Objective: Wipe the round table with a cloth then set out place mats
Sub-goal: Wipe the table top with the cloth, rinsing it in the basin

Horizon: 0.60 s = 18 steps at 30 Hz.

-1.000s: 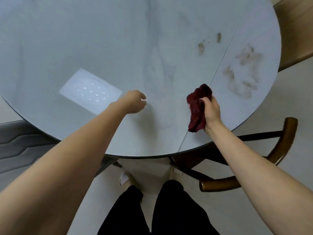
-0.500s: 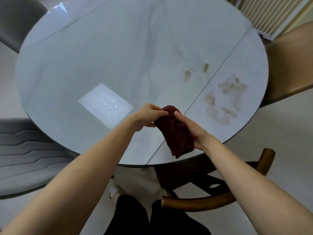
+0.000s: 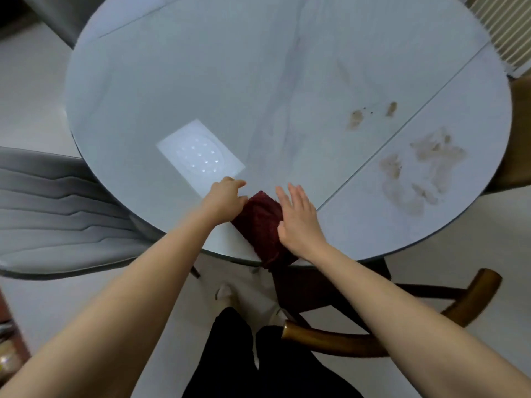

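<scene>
Right hand (image 3: 298, 218) lies flat with straight fingers on the dark red terry cloth (image 3: 263, 225), and the left hand (image 3: 225, 201) touches its left edge with loosely bent fingers; whether it pinches the cloth I cannot tell. The cloth sits at the near rim of the round pale grey worktop (image 3: 230, 81), and one end hangs over the edge. It can slip off to the floor if the pressure is released. The brown smeared stains (image 3: 422, 168) are far to the right; a bunched cloth may only spread them. No place mats are visible.
</scene>
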Each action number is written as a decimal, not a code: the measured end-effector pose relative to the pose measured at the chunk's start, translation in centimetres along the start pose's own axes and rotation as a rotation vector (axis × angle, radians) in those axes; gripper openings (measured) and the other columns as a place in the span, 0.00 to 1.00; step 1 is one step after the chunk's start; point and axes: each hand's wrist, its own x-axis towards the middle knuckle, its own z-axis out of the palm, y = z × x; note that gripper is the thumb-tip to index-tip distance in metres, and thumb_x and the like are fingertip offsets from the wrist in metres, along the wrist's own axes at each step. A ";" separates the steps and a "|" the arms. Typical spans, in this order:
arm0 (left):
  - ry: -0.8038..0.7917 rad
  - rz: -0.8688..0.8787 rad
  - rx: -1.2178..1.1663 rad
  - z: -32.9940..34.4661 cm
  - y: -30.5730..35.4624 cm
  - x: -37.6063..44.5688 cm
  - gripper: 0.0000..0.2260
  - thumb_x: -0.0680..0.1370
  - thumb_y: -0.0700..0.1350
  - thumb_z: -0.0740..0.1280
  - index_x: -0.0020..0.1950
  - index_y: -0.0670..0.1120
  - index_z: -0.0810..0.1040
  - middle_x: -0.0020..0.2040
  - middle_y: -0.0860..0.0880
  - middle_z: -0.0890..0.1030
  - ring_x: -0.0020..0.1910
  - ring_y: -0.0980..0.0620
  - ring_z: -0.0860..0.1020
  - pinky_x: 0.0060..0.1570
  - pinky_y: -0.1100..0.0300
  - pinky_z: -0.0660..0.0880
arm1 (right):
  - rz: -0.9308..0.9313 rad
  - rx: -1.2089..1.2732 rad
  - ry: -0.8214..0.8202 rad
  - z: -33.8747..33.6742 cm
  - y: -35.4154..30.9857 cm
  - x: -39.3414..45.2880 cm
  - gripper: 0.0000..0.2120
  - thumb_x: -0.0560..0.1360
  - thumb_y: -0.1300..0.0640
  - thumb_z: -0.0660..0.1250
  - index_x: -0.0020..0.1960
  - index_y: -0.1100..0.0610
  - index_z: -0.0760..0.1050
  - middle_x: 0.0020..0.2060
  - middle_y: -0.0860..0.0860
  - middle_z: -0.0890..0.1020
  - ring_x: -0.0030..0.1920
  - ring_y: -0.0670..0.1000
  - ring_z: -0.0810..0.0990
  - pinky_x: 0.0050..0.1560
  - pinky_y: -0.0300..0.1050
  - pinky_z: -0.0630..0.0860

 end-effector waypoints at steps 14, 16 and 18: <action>0.035 0.092 0.352 2.7 -2.1 6.2 0.29 0.82 0.54 0.54 0.79 0.50 0.44 0.79 0.47 0.38 0.77 0.42 0.36 0.74 0.41 0.40 | 0.141 -0.265 0.329 3.1 5.8 5.5 0.25 0.80 0.45 0.50 0.77 0.41 0.55 0.78 0.59 0.51 0.77 0.66 0.48 0.73 0.68 0.49; 0.021 0.109 0.343 3.3 -1.1 7.3 0.29 0.83 0.54 0.54 0.79 0.50 0.43 0.79 0.47 0.38 0.77 0.42 0.36 0.73 0.41 0.40 | -0.010 -0.277 0.335 4.9 4.8 2.6 0.24 0.81 0.46 0.51 0.77 0.42 0.57 0.78 0.58 0.54 0.77 0.65 0.51 0.74 0.65 0.52; -0.004 0.106 0.328 3.6 -0.3 8.2 0.29 0.83 0.55 0.52 0.79 0.51 0.41 0.79 0.47 0.37 0.77 0.42 0.36 0.73 0.40 0.39 | -0.303 -0.309 0.196 5.3 5.3 0.5 0.23 0.81 0.47 0.51 0.76 0.42 0.58 0.77 0.54 0.57 0.77 0.62 0.52 0.75 0.61 0.52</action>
